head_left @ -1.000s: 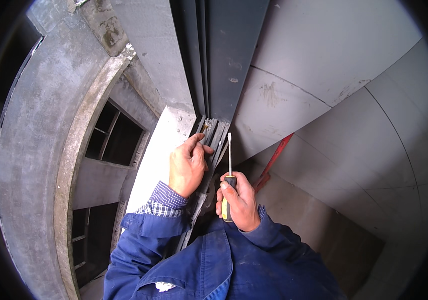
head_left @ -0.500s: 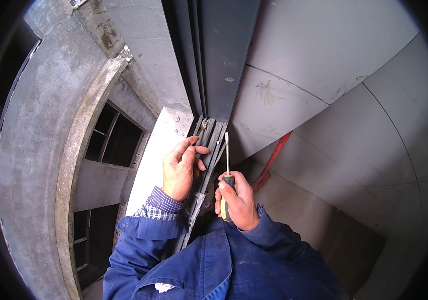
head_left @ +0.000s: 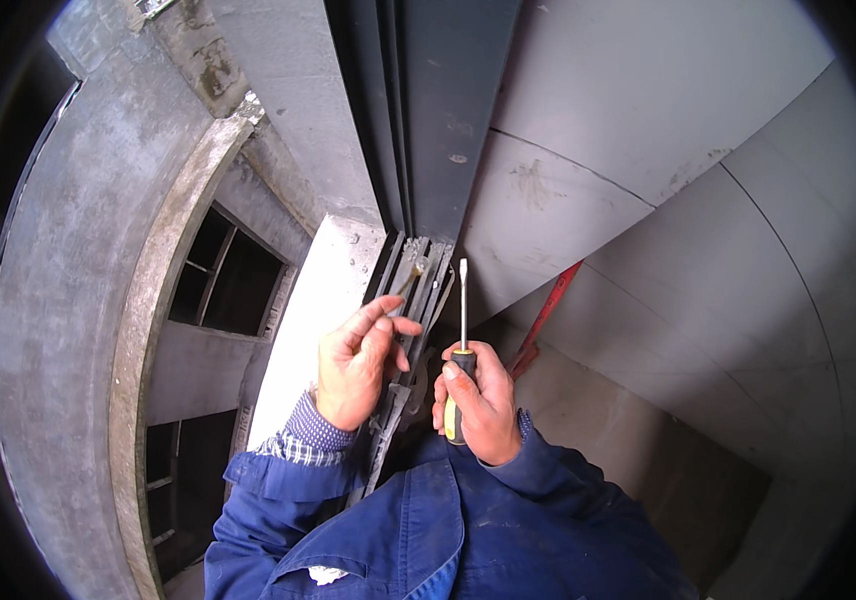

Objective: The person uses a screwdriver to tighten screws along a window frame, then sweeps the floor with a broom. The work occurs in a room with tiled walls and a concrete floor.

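In my right hand [head_left: 478, 405] is a flat-tipped screwdriver [head_left: 463, 310] with a black and yellow handle, its blade pointing up the view. My left hand [head_left: 353, 365] pinches a small, thin brownish metal piece [head_left: 410, 277] between thumb and finger, over the channels of the metal track [head_left: 434, 262]. The track continues upward as a dark grey frame [head_left: 438, 120], with grit and pale debris at the bend. Beside my left hand is a bright white ledge [head_left: 298, 310].
Grey panels [head_left: 628, 110] run along the right, with a red bar-like object [head_left: 558, 300] behind their edge. On the left are a curved concrete edge [head_left: 133, 330] and dark openings with bars [head_left: 213, 265]. A grey floor [head_left: 608, 400] shows below right.
My left hand has moved down and left, and the small piece in it now shows tilted above its fingers. The screwdriver stays upright in my right hand, shifted very slightly.
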A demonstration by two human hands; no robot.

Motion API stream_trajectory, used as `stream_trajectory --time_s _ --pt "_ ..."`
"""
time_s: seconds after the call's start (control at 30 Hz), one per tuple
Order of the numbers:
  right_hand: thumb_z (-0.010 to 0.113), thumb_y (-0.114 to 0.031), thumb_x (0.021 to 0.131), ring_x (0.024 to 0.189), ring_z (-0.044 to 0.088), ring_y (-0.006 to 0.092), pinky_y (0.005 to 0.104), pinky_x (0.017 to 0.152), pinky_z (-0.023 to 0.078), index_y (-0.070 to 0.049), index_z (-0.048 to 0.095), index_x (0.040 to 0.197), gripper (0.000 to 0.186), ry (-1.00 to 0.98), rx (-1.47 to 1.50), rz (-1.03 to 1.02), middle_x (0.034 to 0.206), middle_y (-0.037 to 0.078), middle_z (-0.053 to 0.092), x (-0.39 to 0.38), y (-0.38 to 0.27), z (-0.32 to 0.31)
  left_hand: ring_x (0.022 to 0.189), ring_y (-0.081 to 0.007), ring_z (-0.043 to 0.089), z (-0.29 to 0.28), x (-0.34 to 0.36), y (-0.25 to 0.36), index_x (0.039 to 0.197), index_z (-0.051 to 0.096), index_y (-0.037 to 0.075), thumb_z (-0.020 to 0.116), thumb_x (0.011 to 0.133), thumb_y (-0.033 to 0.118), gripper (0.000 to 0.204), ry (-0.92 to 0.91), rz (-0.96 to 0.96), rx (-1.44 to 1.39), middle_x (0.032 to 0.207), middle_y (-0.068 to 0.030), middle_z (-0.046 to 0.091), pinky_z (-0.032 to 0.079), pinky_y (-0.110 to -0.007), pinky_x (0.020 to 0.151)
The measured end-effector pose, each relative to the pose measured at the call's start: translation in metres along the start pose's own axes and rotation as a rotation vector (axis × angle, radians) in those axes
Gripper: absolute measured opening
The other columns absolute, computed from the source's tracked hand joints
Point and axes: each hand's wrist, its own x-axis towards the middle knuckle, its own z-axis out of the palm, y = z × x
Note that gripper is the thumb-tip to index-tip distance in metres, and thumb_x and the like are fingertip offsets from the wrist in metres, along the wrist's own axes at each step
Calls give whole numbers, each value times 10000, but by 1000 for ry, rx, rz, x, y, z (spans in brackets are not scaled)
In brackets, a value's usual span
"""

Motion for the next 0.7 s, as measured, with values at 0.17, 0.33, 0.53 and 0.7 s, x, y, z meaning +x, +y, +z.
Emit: stream_trajectory --time_s 0.17,0.33,0.53,0.7 --pt "537 -201 1083 551 595 159 285 522 488 -12 456 1244 262 -9 7 -124 761 101 603 -9 -15 -2 661 -114 646 3 -16 21 1264 666 -51 513 1046 57 287 -397 199 588 913 -78 760 551 -277 652" --pt "542 -207 1080 558 602 166 289 525 491 -13 460 1239 264 12 5 -145 773 111 607 -9 -17 -7 636 -117 652 -3 -13 35 1224 689 -38 532 1013 18 269 -284 85 463 829 -76 744 540 -275 625" --pt "561 -216 1078 558 606 159 288 517 488 -15 472 1226 265 12 30 -72 780 99 605 -7 -4 -7 590 -76 601 -14 1 22 1246 672 -84 493 1032 43 306 24 66 295 835 -73 743 506 -240 572" --pt "572 -218 1083 559 599 136 282 516 484 -9 482 1214 262 -1 40 -56 786 74 595 -6 -2 -6 578 -78 590 -20 10 9 1234 677 -76 485 1017 65 322 19 -27 281 828 -87 741 489 -235 552"
